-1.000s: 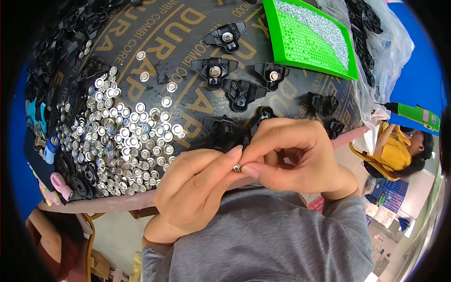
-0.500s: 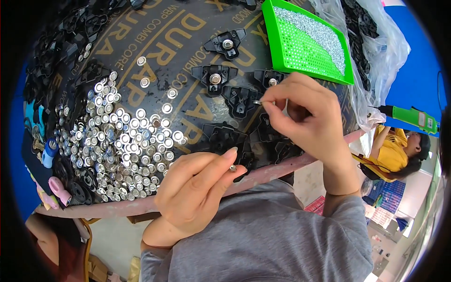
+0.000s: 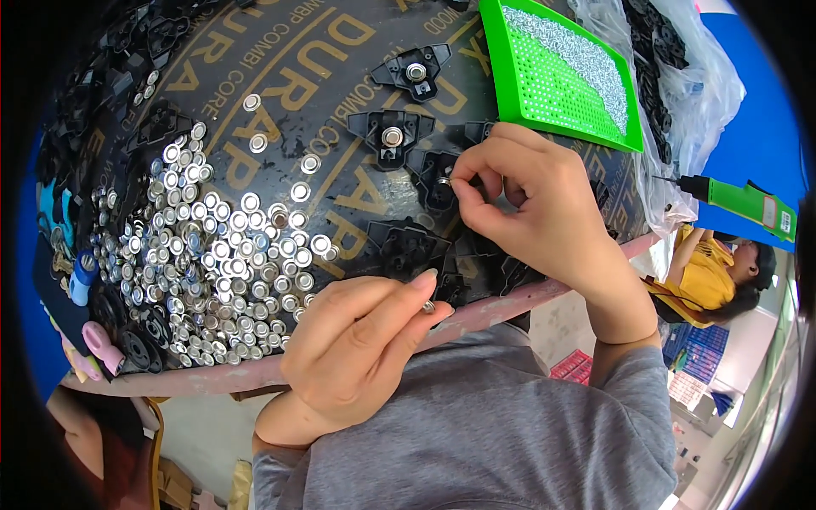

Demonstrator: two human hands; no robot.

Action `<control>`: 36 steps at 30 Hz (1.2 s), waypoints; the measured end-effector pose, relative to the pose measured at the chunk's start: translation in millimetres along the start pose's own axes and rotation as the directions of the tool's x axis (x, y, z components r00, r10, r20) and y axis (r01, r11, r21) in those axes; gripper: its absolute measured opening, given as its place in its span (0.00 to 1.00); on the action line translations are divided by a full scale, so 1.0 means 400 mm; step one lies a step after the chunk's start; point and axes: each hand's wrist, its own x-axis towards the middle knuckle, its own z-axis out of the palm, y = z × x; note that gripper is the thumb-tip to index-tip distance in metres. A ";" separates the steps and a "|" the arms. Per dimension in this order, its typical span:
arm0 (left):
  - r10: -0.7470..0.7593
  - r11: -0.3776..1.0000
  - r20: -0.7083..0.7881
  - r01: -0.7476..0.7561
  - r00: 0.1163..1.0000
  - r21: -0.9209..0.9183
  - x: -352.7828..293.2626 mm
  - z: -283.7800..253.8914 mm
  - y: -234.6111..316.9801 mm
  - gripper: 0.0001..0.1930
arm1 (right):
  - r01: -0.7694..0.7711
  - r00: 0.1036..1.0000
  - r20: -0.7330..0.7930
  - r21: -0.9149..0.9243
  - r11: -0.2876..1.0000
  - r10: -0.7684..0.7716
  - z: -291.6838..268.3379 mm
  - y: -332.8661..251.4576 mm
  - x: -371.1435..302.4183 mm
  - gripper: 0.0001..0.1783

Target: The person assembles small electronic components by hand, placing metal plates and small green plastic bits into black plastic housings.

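Note:
My right hand (image 3: 531, 200) pinches a small round metal disc (image 3: 444, 181) between thumb and fingertips, right at a black plastic part (image 3: 435, 194). Low in front of me, my left hand (image 3: 361, 344) is closed on another small metal piece (image 3: 429, 306), mostly hidden by the fingertips. Two black plastic parts farther off each carry a disc in their middle: one (image 3: 413, 140) just beyond my right hand's part, the other (image 3: 433, 59) behind it. A further black part (image 3: 478, 130) is partly covered by my right hand. Nearer me lie more black plastic parts (image 3: 408, 246).
A heap of loose metal discs (image 3: 229, 255) spreads over the table's left half. Black parts (image 3: 110, 68) pile up at far left. A green tray (image 3: 503, 76) of small silvery pieces stands far right, near a green electric screwdriver (image 3: 744, 204). Another person (image 3: 710, 263) sits at right.
My right hand has moved slightly left, bringing its disc from the edge of the black part to over it. My left hand keeps its pinch, shifted only slightly.

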 end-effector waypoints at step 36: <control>0.090 0.995 -0.012 -0.089 0.996 0.037 -0.033 -0.011 0.019 0.25 | -0.347 0.937 0.309 0.760 0.550 0.164 0.004 -0.113 -0.135 0.06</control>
